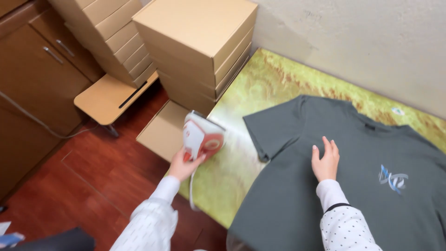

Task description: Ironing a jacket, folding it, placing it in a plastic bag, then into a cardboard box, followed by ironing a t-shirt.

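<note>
On one grey T-shirt (297,195) rests the right hand (325,162); left hand (182,166) grips one iron (202,137).

Left hand (182,166) extended forward, fingers closed in a grip, arm in a white patterned sleeve. Right hand (325,161) lies flat, palm down, fingers together and outstretched.

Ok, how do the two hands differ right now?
The left hand is closed around the handle of the orange and white iron, lifted at the table's edge; the right hand lies open and flat on the grey T-shirt. The left is off the shirt, the right presses on it. Both wear white dotted sleeves.
</note>
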